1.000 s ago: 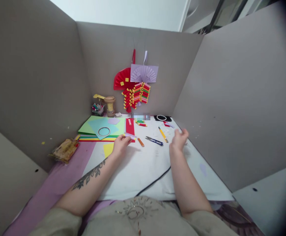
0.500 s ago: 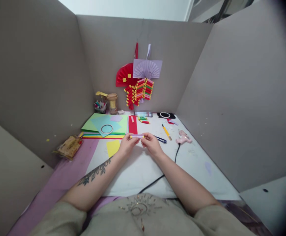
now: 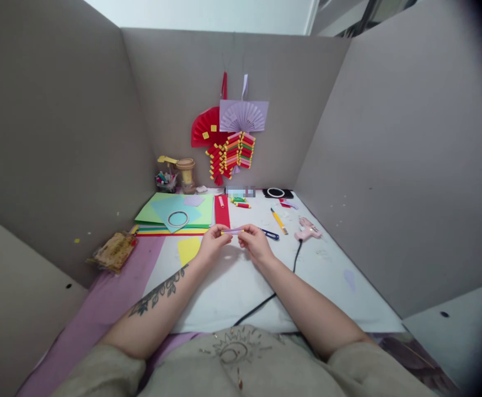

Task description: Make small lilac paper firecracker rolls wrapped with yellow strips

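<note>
Between my fingertips is a small purple paper roll (image 3: 233, 231) with yellow at its ends, held level above the white table. My left hand (image 3: 213, 241) pinches its left end, and my right hand (image 3: 254, 241) pinches the right end. Just beyond my hands lies a red paper strip (image 3: 221, 207) with a pink paper roll (image 3: 221, 202) on it. Farther back are several green and red paper rolls (image 3: 242, 205) with yellow ends. Beside my right hand rests a dark blue cutter (image 3: 271, 235), partly covered by the fingers.
Coloured paper sheets (image 3: 150, 209) with a tape ring (image 3: 178, 219) are stacked at left. A yellow paper piece (image 3: 188, 250) lies near my left wrist. At right are a yellow craft knife (image 3: 279, 221) and a pink glue gun (image 3: 307, 229) with a black cord. Paper fans (image 3: 244, 116) hang behind.
The purple roll has turned slightly between my fingers and shows a thinner purple band. My hands stay in nearly the same place; the whole view has shifted a little.
</note>
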`<state>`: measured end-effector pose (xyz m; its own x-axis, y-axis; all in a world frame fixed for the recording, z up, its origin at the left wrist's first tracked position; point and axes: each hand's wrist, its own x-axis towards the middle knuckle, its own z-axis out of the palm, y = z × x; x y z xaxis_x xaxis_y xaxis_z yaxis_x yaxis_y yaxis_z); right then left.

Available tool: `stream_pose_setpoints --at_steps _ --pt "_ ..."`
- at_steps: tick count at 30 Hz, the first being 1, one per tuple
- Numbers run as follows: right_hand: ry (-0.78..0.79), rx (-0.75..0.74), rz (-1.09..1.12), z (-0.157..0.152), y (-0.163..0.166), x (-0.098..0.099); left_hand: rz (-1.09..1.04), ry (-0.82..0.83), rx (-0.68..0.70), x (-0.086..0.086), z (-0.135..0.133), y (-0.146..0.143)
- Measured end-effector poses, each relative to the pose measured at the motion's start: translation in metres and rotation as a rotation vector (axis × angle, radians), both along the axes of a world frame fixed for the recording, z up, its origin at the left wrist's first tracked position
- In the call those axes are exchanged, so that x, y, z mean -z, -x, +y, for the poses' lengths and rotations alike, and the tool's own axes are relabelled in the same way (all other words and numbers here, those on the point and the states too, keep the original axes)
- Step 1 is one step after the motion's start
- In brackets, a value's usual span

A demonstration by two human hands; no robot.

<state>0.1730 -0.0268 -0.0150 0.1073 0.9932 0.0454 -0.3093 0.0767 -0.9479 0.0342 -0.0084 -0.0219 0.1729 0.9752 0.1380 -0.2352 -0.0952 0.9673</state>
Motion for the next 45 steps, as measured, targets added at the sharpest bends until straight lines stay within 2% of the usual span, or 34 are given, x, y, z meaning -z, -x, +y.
stream_pose_setpoints --at_steps 8,13,26,39,45 --pt "0.096 -0.005 0.048 0.0030 -0.0038 0.0010 0.237 -0.151 -0.066 -0.0089 -0.0053 -0.0005" --pt "0.176 -0.011 0.094 0.0054 -0.0052 0.0015 0.354 -0.239 -0.092 -0.0060 -0.0035 0.0000" --pt "0.241 -0.019 0.136 0.0054 -0.0039 0.0024 0.343 -0.186 -0.120 -0.0017 -0.0027 -0.0018" --pt "0.344 -0.040 0.172 0.0072 -0.0075 0.0004 0.481 -0.321 -0.132 -0.0041 -0.0070 0.0008" --pt "0.274 -0.082 0.187 0.0052 -0.0074 0.0010 0.387 -0.195 -0.152 -0.0047 -0.0035 -0.0006"
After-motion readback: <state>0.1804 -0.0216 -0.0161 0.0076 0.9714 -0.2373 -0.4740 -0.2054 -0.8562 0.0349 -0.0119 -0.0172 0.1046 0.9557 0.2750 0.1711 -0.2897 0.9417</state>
